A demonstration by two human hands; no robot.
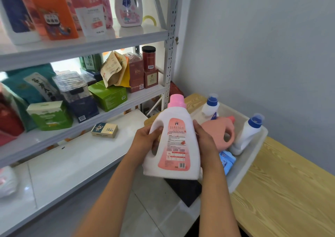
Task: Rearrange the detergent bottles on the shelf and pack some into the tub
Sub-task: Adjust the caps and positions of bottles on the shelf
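Holding a big white bottle with a pink cap (pixel 174 144), the person has both hands on it in the middle of the frame, up in the air between the shelf and the tub.

At the far left and across the top, the shelf (pixel 87 46) is full of boxes and bags. One white detergent bottle (pixel 128 4) stands alone at the top middle. A small box (pixel 104 130) lies on the lower board, left of the hands.

The left hand (pixel 145 140) is curled around the handle side, with the thumb on the front. The right hand (pixel 204 138) is wrapped around the other side. Both grip it, so it looks safe for now. But the bottle looks smooth and heavy. If one hand lets go too soon, it may tip and drop on the floor.

At the right, the pale tub (pixel 253 155) sits on a wooden table (pixel 290 191). It already has a peach jug (pixel 220 133), two white bottles with blue caps (pixel 210 106) (pixel 248 135) and a blue pack (pixel 226 161). There is not much room left. Pushing this big bottle in could knock the standing ones over. The tub is near the table edge, so a hard push might also slide it.
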